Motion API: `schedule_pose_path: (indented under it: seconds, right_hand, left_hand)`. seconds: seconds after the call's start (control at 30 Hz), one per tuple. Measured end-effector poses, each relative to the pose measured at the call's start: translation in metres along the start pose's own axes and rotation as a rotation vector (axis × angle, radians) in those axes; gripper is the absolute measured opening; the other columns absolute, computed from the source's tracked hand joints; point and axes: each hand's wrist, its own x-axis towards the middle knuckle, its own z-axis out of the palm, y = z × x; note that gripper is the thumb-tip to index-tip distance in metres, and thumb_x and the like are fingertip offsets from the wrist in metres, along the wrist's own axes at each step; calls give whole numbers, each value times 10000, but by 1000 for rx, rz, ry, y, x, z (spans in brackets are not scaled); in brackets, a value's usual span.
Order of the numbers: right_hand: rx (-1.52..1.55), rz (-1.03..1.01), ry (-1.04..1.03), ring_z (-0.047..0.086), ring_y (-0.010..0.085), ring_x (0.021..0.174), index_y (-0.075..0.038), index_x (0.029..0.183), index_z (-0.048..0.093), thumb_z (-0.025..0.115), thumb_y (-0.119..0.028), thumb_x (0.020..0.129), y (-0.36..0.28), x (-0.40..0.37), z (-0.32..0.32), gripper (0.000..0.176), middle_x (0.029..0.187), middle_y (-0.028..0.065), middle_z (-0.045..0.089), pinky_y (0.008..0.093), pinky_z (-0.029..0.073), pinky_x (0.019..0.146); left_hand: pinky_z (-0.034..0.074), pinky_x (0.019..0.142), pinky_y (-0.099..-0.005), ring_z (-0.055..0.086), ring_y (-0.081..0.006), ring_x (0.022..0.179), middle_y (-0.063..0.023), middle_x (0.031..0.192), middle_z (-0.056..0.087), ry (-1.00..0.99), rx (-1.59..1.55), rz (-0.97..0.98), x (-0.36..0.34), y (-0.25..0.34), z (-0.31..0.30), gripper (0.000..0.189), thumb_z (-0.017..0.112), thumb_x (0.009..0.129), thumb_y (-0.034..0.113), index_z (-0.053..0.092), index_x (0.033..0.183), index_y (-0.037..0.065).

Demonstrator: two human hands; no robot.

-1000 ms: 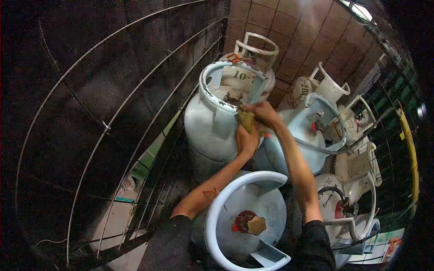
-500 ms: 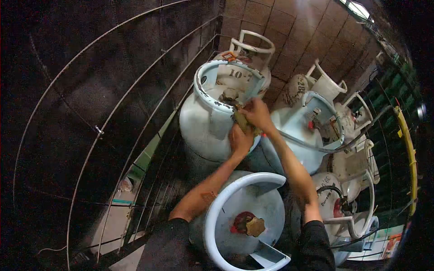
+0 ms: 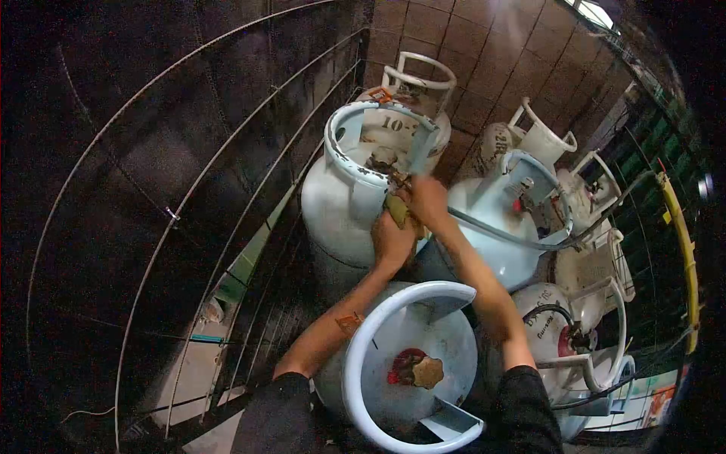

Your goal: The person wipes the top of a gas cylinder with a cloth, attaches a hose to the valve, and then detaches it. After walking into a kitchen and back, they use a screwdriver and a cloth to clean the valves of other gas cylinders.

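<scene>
In the head view, a pale blue-grey gas cylinder (image 3: pixel 327 208) stands upright, with chipped paint on its collar. Through the collar's gap, a brass fitting (image 3: pixel 400 179) runs from the cylinder valve (image 3: pixel 383 162). My left hand (image 3: pixel 395 242) is closed from below around an olive-green gas regulator (image 3: pixel 396 210). Pinched fingers of my right hand (image 3: pixel 429 203) sit at the brass fitting, just above the regulator; they hide part of it. A grey hose (image 3: pixel 508 237) runs from beside my right hand towards the right.
Close in front of me stands another gas cylinder (image 3: pixel 454 356) with a brass valve knob (image 3: pixel 428 372). A blue cylinder (image 3: pixel 491 261) and several whitish ones crowd the right. Metal bars (image 3: pixel 155 250) line the left, a tiled wall (image 3: pixel 484 60) the back. A yellow pipe (image 3: pixel 687 257) rises at far right.
My left hand and the regulator have shifted slightly left, and the regulator's angle looks different. My right hand has moved a little lower, still at the fitting. The view has shifted slightly.
</scene>
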Motion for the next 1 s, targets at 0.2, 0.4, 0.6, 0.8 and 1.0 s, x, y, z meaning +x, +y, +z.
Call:
schedule_pose_path:
  seconds: [0.2, 0.4, 0.6, 0.8, 1.0]
  right_hand:
    - [371, 67, -224, 635, 306, 731, 7, 877, 647, 684, -440, 760, 20, 16, 5, 464, 794, 177, 641, 405, 497, 663]
    - [903, 304, -756, 631, 167, 762, -3, 1046, 623, 543, -504, 863, 32, 32, -13, 539, 901, 111, 656, 279, 479, 658]
    - [155, -52, -106, 609, 368, 863, 60, 1121, 460, 738, -83, 673, 13, 27, 18, 547, 894, 225, 616, 425, 486, 724]
    - [638, 158, -321, 620, 329, 840, 81, 1249, 324, 731, -106, 701, -2, 26, -17, 707, 935, 213, 613, 372, 501, 750]
    - [861, 71, -588, 617, 195, 839, 95, 1045, 581, 698, -218, 795, 31, 47, -9, 417, 921, 143, 643, 299, 512, 754]
  left_hand:
    - [461, 783, -473, 593, -431, 898, -268, 911, 622, -156, -38, 82, -31, -11, -37, 335, 643, 760, 203, 589, 996, -29]
    - [477, 739, -475, 604, -437, 842, -253, 875, 629, -159, -171, 160, -49, 1, -44, 304, 663, 738, 186, 611, 949, -26]
    - [472, 739, -483, 599, -437, 852, -255, 896, 625, -126, -27, 203, -51, -16, -45, 337, 661, 741, 182, 589, 991, -33]
    - [467, 795, -463, 601, -414, 875, -251, 915, 624, -292, -265, 109, -48, -17, -48, 347, 657, 748, 175, 580, 1017, -31]
    - [467, 791, -461, 601, -409, 877, -243, 896, 630, -226, -166, 205, -46, -18, -48, 346, 652, 749, 171, 582, 1027, -22]
